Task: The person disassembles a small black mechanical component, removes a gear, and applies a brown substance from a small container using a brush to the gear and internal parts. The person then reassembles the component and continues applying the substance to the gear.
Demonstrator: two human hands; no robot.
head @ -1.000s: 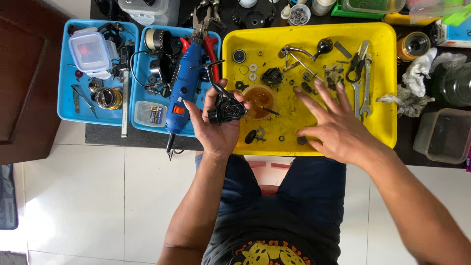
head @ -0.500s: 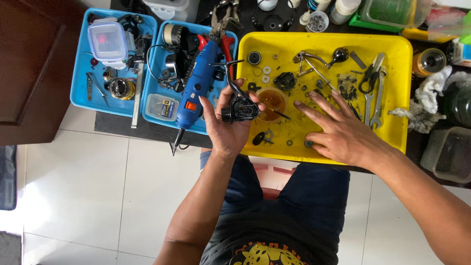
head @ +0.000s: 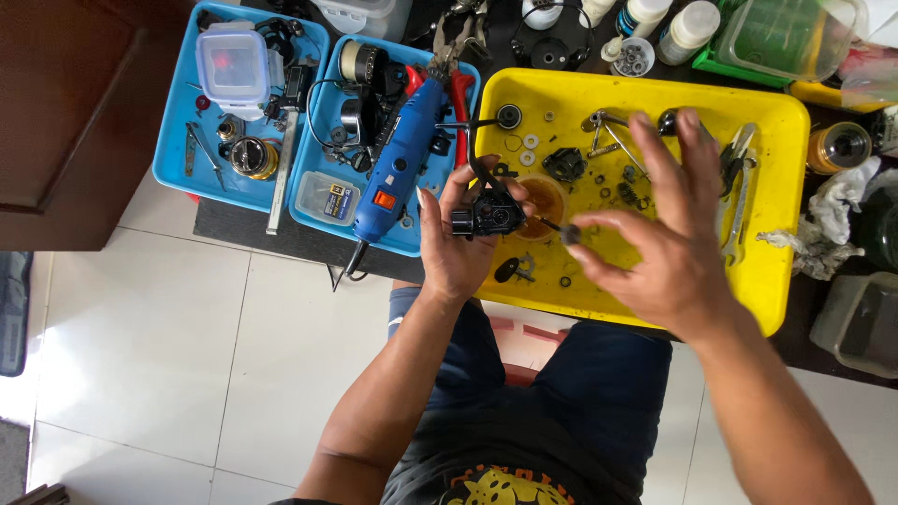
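Two hands are at work over the near edge of the yellow tray (head: 786,187). The left hand (head: 454,248) is closed around a small black mechanism body (head: 488,215), held just above the tray's left edge. The right hand (head: 669,238) is held beside it; a small dark part (head: 571,234) is pinched between thumb and forefinger, with the other fingers spread wide. What the part is exactly cannot be told, as it is small and slightly blurred.

The pinch looks light, so the part could easily be let slip; dropped here, it might land among the loose washers and bits below or roll off the near rim to the tiled floor (head: 140,355). A shallow orange dish (head: 545,198) lies right under the hands and could be knocked by the spread fingers. If the part is offered up at an angle, it may jam or be forced.

Farther out, scattered small parts and metal tools (head: 734,178) lie in the tray, and a sweep of the right hand could scatter them. To the left, a blue rotary tool (head: 398,168) rests across a blue tray (head: 318,122), its tip overhanging the edge near the left wrist; a nudge could tip it down. Bottles (head: 692,23) stand beyond, well apart.
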